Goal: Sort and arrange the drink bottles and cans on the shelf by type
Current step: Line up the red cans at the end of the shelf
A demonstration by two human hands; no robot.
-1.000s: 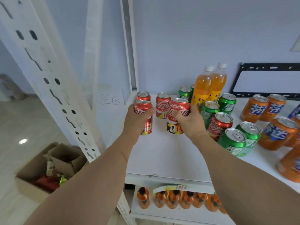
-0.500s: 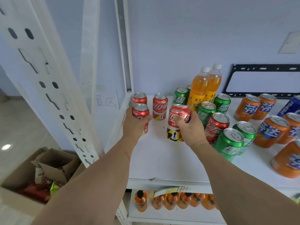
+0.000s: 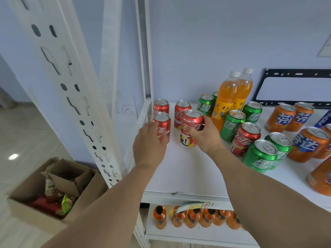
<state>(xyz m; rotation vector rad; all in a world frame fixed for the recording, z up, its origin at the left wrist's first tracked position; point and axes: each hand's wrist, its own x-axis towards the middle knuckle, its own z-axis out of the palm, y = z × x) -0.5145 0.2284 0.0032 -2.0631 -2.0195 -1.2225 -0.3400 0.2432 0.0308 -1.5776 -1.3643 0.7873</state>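
Observation:
Several red cola cans stand at the left end of the white shelf point(image 3: 179, 169). Two are in a back row point(image 3: 161, 106) point(image 3: 181, 113). The front left red can point(image 3: 162, 121) stands on the shelf; my left hand point(image 3: 148, 145) is just in front of it, fingers loose and blurred against its lower side. My right hand point(image 3: 203, 136) grips another red can point(image 3: 192, 120), upright on the shelf beside it. One more red can point(image 3: 246, 138) stands among the green cans point(image 3: 260, 156) to the right.
Two orange soda bottles point(image 3: 227, 93) stand at the back, with orange cans point(image 3: 279, 117) and a blue can point(image 3: 324, 119) further right. A perforated white upright point(image 3: 71, 86) rises on the left. Small orange bottles point(image 3: 197, 217) fill the lower shelf; a cardboard box point(image 3: 35, 194) sits on the floor.
Both red cans came down onto the shelf in front of the back row. My left hand loosened off its can and drew back a little; my right hand still holds its can.

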